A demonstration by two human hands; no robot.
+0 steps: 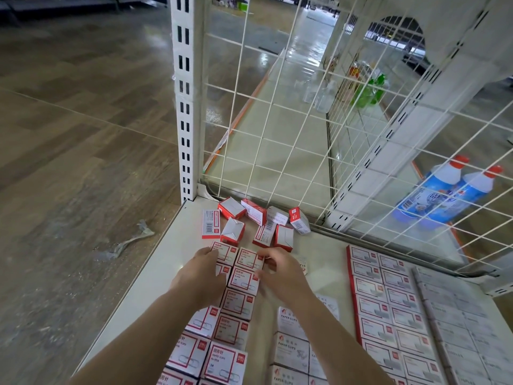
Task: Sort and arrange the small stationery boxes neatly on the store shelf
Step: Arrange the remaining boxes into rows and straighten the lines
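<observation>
Two rows of red-and-white paper clip boxes [241, 298] run from the near edge toward the back of the white shelf [155, 273]. My left hand [201, 270] holds the left side of the front boxes of these rows. My right hand [277, 269] pinches the far right box [249, 258] between fingers and thumb. Behind them, a loose heap of several tumbled red-and-white boxes [249, 223] lies by the wire grid. Neat rows of flat red-edged boxes [388, 301] fill the right side. White paper clip boxes [290, 351] sit in the middle near me.
A white wire grid [277, 120] closes the shelf's back, with a slotted upright post [184, 107] at its left corner. Two blue bottles with red caps [444, 195] and green bottles [369, 90] stand beyond the grid. The shelf's left edge drops to a wooden floor [69, 134].
</observation>
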